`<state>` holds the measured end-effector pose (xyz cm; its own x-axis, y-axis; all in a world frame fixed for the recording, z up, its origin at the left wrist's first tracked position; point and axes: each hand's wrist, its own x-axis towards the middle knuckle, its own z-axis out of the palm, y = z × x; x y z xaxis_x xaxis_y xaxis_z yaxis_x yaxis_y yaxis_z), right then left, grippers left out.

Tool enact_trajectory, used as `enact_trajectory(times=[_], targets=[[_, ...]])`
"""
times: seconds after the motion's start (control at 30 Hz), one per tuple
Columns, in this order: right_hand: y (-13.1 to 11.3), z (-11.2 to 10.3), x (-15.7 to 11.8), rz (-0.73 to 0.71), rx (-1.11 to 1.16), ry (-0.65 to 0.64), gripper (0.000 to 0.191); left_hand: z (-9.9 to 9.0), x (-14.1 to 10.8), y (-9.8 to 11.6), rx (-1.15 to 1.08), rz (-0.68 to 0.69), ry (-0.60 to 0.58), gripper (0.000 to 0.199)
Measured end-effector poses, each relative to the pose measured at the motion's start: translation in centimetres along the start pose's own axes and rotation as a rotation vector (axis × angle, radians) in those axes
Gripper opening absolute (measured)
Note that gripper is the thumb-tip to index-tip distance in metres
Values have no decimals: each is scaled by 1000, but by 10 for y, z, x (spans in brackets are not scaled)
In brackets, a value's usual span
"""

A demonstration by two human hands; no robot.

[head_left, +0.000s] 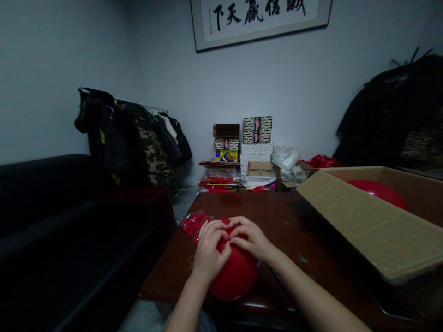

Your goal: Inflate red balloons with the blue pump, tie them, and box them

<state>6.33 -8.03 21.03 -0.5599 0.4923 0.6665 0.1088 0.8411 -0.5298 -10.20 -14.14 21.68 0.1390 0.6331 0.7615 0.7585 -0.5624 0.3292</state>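
Red inflated rubber balloon (235, 274): light, soft, puncture-prone. Left hand (209, 249) and right hand (251, 237) both pinch its neck at the near table edge (166, 295); grip there, gently.

At lower centre a bright red balloon (235, 274) sits on the dark reddish-brown tabletop (277, 216). Just up and left of it lies a clear packet (194, 224) of red pieces. At right, a plain tan cardboard box (374, 221) shows a second red balloon (377, 191) inside. At left centre hangs a green-and-brown camouflage jacket (154, 152). Top centre, a white scroll (259, 16) bears black characters.
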Motion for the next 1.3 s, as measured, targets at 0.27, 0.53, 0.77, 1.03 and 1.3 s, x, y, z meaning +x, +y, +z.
enact_trajectory(times=[0.27, 0.53, 0.77, 1.03, 1.3], targets=[[-9, -3, 2, -53, -56, 4, 9, 6, -4, 1, -85, -92, 68, 10], [-5, 2, -1, -33, -44, 81, 6, 8, -8, -3, -205, -137, 99, 8], [-10, 4, -3, -4, -2, 118, 8, 9, -8, -1, -263, -147, 90, 9], [-5, 5, -6, -8, 25, 163, 5, 11, -10, -1, -269, -135, 109, 11], [-8, 5, -6, -31, -30, 230, 13, 14, -16, -2, -256, -53, 204, 12]])
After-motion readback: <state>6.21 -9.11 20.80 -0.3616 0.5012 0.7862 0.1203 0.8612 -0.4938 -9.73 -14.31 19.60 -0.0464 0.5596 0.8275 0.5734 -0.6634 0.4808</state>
